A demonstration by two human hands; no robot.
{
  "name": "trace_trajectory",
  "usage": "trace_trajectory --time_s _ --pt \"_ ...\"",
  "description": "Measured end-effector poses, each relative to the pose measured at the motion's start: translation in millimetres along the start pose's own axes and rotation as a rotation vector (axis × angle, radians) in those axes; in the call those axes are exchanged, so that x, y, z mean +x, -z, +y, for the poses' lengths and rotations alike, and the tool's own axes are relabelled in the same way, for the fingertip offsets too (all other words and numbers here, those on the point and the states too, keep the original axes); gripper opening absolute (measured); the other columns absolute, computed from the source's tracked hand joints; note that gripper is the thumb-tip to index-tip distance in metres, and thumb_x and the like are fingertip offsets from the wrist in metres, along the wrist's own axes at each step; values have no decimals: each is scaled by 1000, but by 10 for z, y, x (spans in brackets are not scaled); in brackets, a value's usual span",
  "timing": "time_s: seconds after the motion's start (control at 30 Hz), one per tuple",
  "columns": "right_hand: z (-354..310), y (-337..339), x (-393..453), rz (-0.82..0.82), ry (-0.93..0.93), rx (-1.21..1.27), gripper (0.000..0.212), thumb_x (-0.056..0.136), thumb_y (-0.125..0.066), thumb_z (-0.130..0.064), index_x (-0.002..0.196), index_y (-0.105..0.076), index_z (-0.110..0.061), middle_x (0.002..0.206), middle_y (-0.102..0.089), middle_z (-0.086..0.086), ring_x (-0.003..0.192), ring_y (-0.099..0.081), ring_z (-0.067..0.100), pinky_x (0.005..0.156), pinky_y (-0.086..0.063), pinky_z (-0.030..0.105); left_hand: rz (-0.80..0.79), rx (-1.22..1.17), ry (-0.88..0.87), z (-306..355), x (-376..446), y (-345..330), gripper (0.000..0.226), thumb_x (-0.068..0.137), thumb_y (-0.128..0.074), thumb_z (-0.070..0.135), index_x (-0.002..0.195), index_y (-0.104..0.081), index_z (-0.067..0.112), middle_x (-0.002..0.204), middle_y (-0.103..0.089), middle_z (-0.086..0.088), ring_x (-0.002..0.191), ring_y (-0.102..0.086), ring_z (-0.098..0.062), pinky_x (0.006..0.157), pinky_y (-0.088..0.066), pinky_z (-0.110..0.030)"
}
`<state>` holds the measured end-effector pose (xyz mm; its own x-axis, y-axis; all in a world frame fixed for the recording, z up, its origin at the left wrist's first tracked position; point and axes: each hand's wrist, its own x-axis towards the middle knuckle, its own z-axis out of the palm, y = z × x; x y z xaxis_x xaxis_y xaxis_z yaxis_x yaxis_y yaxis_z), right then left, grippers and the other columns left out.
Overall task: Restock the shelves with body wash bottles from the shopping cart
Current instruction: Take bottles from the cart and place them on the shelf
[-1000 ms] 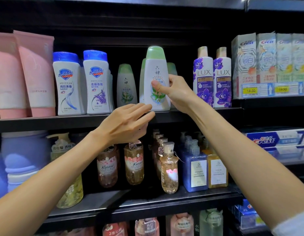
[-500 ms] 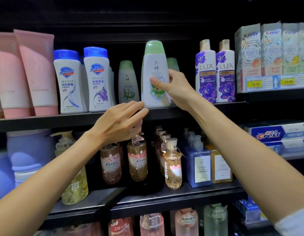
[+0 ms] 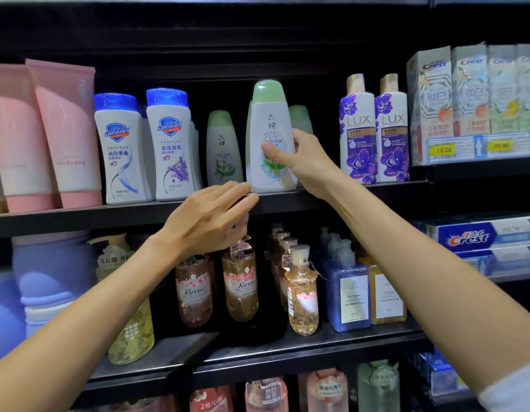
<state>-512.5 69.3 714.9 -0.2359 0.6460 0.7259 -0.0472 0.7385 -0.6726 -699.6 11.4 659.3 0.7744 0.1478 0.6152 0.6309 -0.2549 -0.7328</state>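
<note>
A white body wash bottle with a pale green cap stands upright at the front edge of the upper black shelf. My right hand grips it from the right side, thumb across the label. My left hand hovers just below and left of the bottle's base, fingers straight and loose, holding nothing, fingertips by the shelf edge. More green-capped bottles stand further back on the same shelf; one is partly hidden behind the held bottle. The shopping cart is out of view.
Two blue-capped Safeguard bottles and pink tubes stand to the left, two purple Lux bottles and Crest boxes to the right. The lower shelf holds Kustie bottles and pump bottles.
My right hand has kept its grip on the green-capped bottle, which stays at the shelf front. My left hand has stayed just under it. The view shifted slightly.
</note>
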Motion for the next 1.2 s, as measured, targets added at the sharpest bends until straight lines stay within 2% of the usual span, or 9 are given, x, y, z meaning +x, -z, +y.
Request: trace_trajectory --time_s 0.4,0.8,0.9,0.97,1.07,1.13,1.2 --pt "39 -1 27 5 -2 -12 40 88 -67 -17 123 -54 -1 119 -64 13 105 -64 23 91 -54 36 6 -12 13 13 11 11 21 84 -52 4 99 -64 -6 96 -62 -18 78 -61 -32 65 -53 -41" --pt "89 -16 45 40 -41 -55 47 85 -71 -27 122 -54 -3 117 -65 9 105 -64 21 93 -53 42 0 -5 23 26 16 15 21 83 -53 4 98 -64 -6 94 -62 -18 76 -60 -32 63 -52 -41" --pt "35 86 -29 167 -51 -127 54 87 -67 -39 127 -51 -7 114 -62 2 106 -60 15 94 -50 35 -14 -5 37 40 12 26 21 82 -54 3 97 -64 -7 93 -62 -19 75 -60 -33 63 -53 -41" --pt "-2 254 -198 323 23 -172 43 91 -62 -39 123 -55 -10 110 -62 -1 103 -59 12 90 -50 30 -15 -20 67 63 33 57 21 80 -56 1 96 -64 -8 93 -62 -21 76 -60 -34 64 -53 -43" --pt "26 473 -768 447 216 -202 17 93 -58 -26 107 -61 -15 97 -65 -7 92 -61 5 83 -49 20 80 -34 148 184 63 105 21 76 -61 -2 96 -65 -9 97 -64 -23 85 -63 -37 78 -52 -43" --pt "164 533 -1278 456 278 -267 14 94 -57 -23 106 -61 -16 96 -65 -9 91 -61 1 80 -46 13 184 -60 252 407 47 90 23 78 -61 1 99 -65 -8 104 -64 -22 95 -62 -37 89 -45 -40" --pt "403 549 -1814 434 271 -350 15 95 -55 -20 108 -62 -16 99 -65 -6 93 -60 2 82 -45 12 300 -246 411 807 13 29 26 83 -57 7 105 -64 -5 112 -63 -17 106 -58 -30 96 -39 -33"
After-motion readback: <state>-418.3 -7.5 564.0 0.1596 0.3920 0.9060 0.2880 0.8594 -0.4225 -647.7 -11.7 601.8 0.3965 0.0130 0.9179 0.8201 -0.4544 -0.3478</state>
